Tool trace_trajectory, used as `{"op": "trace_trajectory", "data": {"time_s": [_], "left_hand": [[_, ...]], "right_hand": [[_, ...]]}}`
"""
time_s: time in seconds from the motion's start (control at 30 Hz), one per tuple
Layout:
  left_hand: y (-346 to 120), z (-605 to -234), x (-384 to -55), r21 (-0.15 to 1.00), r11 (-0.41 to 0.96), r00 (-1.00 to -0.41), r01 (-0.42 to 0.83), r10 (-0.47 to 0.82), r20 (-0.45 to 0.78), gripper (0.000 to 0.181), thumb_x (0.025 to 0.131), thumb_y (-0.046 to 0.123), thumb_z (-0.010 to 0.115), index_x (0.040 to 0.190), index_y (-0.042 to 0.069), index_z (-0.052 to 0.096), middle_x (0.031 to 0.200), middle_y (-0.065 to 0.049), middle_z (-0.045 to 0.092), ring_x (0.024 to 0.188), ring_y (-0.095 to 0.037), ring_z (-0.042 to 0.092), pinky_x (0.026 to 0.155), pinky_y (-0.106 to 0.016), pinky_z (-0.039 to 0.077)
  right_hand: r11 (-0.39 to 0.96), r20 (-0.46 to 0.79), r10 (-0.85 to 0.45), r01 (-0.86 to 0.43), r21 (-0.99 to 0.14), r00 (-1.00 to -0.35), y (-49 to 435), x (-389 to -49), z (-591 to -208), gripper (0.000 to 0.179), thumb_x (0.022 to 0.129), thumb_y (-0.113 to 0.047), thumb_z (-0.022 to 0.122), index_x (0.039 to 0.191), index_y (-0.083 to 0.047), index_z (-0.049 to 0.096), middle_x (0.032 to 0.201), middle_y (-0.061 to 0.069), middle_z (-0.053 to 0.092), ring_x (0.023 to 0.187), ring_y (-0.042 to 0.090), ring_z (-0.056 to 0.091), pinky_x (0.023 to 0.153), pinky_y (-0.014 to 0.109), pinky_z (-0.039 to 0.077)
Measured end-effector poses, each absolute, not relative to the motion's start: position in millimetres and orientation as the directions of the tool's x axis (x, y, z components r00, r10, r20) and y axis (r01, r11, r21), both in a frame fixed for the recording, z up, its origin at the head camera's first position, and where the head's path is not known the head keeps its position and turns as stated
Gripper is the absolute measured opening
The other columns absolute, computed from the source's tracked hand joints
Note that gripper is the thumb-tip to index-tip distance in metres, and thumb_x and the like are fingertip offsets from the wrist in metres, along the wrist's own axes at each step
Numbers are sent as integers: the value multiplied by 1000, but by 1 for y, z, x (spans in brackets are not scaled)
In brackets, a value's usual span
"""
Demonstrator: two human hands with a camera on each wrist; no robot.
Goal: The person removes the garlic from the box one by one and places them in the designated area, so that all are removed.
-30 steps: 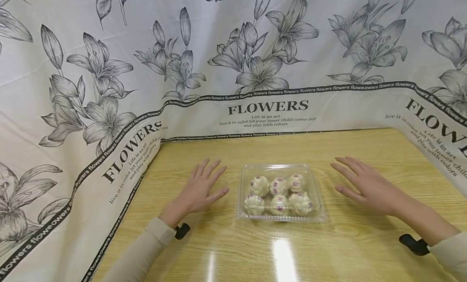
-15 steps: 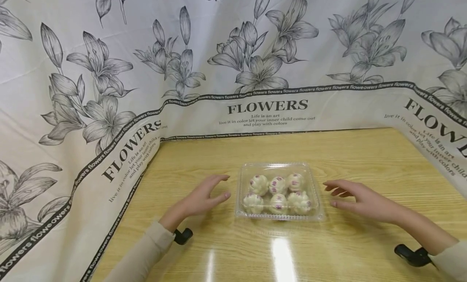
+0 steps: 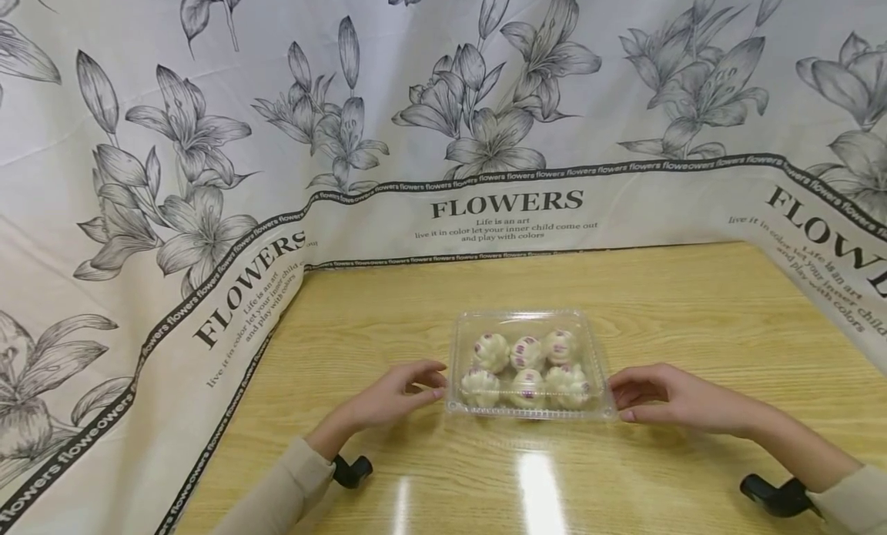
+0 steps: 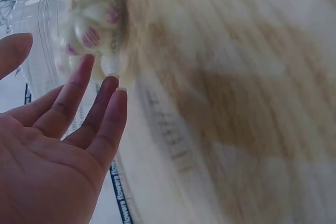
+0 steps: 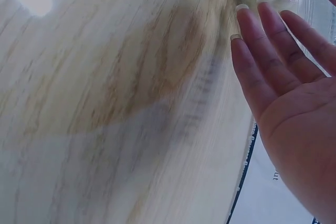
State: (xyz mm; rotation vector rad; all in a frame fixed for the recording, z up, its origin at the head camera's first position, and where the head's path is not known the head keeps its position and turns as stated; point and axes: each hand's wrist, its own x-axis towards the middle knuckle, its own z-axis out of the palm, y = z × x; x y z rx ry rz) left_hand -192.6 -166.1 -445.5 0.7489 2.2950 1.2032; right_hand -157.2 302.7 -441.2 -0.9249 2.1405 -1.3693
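Plastic box [image 3: 516,323], clear, sits on the desk [image 3: 443,481] between your hands, holding six pale, purple-marked balls [image 3: 528,353] in two rows of three. Your left hand [image 3: 396,392] is at its left edge, fingers loose and slightly bent; your right hand [image 3: 682,400] is at its right edge, fingers likewise relaxed. Whether either touches is hard to tell. Behind hangs flower-printed white cloth [image 3: 374,231].

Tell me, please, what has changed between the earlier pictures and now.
The left hand edged rightward, the right hand leftward, both also nearer the person, now right beside the clear container; neither visibly grips it. The container and its six white pieces stayed put.
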Motion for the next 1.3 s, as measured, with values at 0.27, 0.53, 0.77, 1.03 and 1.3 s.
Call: {"op": "trace_trajectory", "data": {"time_s": [0.27, 0.53, 0.77, 1.03, 1.3], "left_hand": [[-160, -452, -184, 948, 311, -738, 62, 654, -167, 52, 105, 18, 62, 147, -6, 45, 122, -13, 70, 110, -23, 69, 100, -32, 56], [-155, -455, -180, 983, 139, -743, -118, 645, -180, 49, 102, -1, 60, 145, -13, 40, 111, -21, 72, 93, -24, 75, 89, -38, 62], [-152, -451, -178, 979, 132, -761, -155, 616, -203, 51, 101, -3, 60, 146, -12, 39, 110, -20, 72, 92, -24, 75, 86, -37, 63], [-152, -456, -177, 977, 126, -765, -174, 607, -214, 51, 100, -4, 61, 145, -12, 40, 111, -25, 70, 92, -25, 74, 89, -38, 62], [-152, -459, -176, 979, 95, -767, -182, 609, -201, 52, 99, -7, 60, 145, -15, 37, 108, -19, 72, 95, -23, 74, 91, -37, 61]], "right_hand": [[256, -53, -718, -192, -948, -694, 301, -154, -442, 39, 104, -3, 57, 137, 16, 50, 124, 26, 64, 112, 12, 66, 90, 25, 59], [236, -83, -712, -127, -963, -698, 298, -151, -442, 36, 105, -5, 56, 135, 13, 49, 124, 25, 63, 113, 16, 66, 92, 27, 58], [217, -82, -710, -107, -970, -700, 300, -152, -444, 39, 104, -4, 56, 137, 15, 47, 125, 27, 61, 113, 17, 66, 95, 31, 58], [165, -79, -718, -59, -985, -691, 298, -150, -447, 43, 103, -1, 56, 137, 20, 42, 125, 27, 61, 113, 18, 66, 97, 32, 57], [129, -93, -733, -4, -992, -674, 296, -150, -446, 40, 106, -1, 51, 138, 20, 41, 127, 28, 61, 115, 25, 67, 97, 35, 58]]}}
